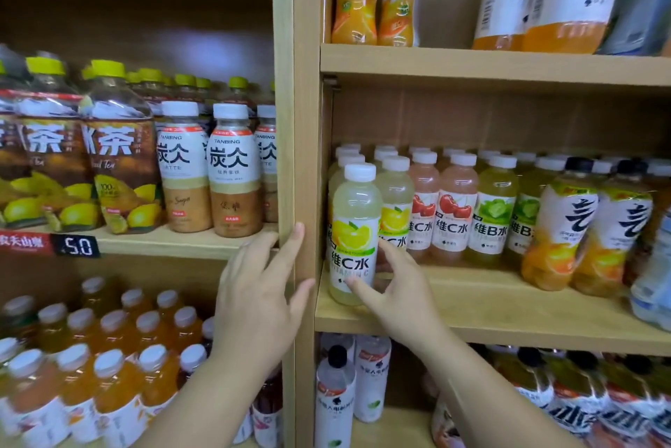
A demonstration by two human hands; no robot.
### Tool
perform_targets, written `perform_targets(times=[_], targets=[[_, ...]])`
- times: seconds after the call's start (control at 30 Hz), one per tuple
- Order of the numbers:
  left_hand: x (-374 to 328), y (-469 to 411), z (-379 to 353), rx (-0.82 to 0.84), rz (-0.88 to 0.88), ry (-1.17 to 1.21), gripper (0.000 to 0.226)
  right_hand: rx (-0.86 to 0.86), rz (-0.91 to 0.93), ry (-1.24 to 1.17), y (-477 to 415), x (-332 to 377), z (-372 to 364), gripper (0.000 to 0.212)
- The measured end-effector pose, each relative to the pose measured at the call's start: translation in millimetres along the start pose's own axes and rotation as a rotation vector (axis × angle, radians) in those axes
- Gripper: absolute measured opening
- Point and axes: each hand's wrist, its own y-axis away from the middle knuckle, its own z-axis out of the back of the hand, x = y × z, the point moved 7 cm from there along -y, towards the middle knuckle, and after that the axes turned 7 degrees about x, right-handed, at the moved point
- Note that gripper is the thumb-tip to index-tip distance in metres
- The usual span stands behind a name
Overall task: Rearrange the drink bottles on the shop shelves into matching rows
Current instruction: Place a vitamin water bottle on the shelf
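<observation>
Since the clear plastic lemon-drink bottle (354, 229) with white cap and yellow label is full, it is judged fairly heavy, stiff but slightly yielding, slick at the label, and best taken low round the body. It stands upright at the front left corner of the middle wooden shelf (508, 306), gripped by the right hand (395, 287), thumb on the label and fingers (395, 253) curled round its right side. The left hand (257, 302) is laid straight-fingered against the pale wooden upright (306, 120), holding nothing.

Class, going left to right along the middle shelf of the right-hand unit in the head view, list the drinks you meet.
Front lemon bottle → second lemon bottle → cherry bottles → lime bottles → black-capped orange bottles
</observation>
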Motion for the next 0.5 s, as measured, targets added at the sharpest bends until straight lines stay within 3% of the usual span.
perform_targets(times=[0.5], targets=[[0.6, 2.1, 1.0, 0.029, 0.030, 0.038, 0.081, 0.058, -0.028, -0.016, -3.7, 8.3, -16.4, 0.068]])
